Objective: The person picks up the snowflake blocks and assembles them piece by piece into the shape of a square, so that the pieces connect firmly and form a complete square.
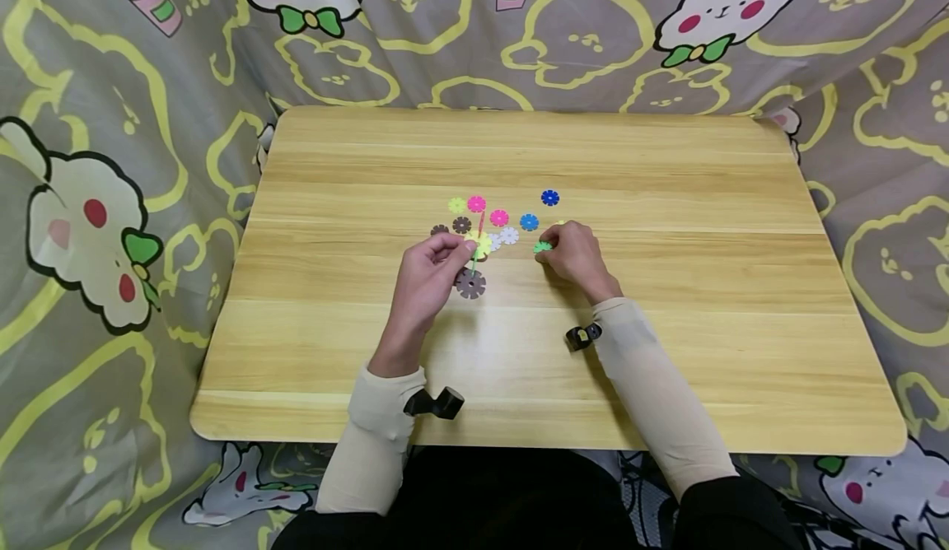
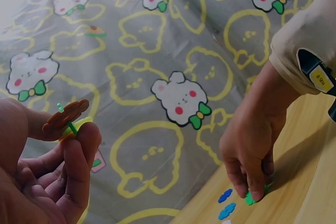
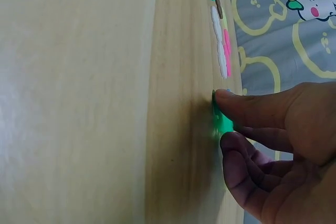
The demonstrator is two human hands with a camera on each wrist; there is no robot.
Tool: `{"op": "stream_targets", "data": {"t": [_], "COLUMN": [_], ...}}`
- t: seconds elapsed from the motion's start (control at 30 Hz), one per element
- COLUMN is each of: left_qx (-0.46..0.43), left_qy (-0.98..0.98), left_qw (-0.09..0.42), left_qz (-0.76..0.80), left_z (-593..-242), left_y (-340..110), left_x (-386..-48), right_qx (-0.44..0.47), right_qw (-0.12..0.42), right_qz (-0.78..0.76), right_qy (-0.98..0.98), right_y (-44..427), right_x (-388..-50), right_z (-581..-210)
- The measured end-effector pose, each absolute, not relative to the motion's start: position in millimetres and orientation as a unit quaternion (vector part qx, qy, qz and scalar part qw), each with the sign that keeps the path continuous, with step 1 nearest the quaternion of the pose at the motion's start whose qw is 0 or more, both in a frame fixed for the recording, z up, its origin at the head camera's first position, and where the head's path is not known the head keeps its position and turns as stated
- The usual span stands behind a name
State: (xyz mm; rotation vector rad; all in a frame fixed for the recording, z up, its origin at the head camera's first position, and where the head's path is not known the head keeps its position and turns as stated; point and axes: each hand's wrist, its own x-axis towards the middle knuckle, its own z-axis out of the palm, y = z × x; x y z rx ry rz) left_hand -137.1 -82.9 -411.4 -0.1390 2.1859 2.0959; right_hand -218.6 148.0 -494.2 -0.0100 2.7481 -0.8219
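Dressed in black clothing, nearest the camera at the bottom middle of the frame. Surrounded along the left, top and right edges by grey cloth printed with white rabbits and yellow outlines. Reaching in from the lower left with a pale left sleeve, with a black wrist device worn at its cuff. Pinching, just left of centre, a joined cluster between thumb and fingers of the left hand — made up of a yellow disc, a thin reddish piece above, a green piece seen edge-on and a dark brown disc lowest. Held clear of the table, judging by the left wrist view.

Scattered around the middle of the frame, on the pale wooden table: two small brown discs, then a yellow-green disc, two pink discs, white discs, a light blue disc and, higher up, a dark blue disc. Pinching, right of centre, a green disc at table level between thumb and finger of the right hand. Ending at lower right with another black wrist device beside a pale right sleeve.
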Motion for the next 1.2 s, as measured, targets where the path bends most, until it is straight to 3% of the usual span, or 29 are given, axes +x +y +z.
{"op": "stream_targets", "data": {"t": [0.57,0.77,1.2], "left_qx": [-0.046,-0.045,-0.041], "left_qy": [0.725,0.725,0.714], "left_qw": [0.052,0.055,0.074], "left_qz": [0.685,0.685,0.695], "left_z": [-412.9,-414.9,-416.8], "left_y": [-81.9,-81.8,-77.2], "left_x": [-136.8,-136.6,-133.5], "right_qx": [-0.036,-0.036,-0.060], "right_qw": [0.097,0.113,0.046], "right_qz": [-0.296,-0.351,-0.591], "right_qy": [0.950,0.929,0.803], "right_y": [146.7,146.1,136.4], "right_x": [-212.6,-207.9,-205.2], "right_z": [-497.8,-492.4,-438.1]}}
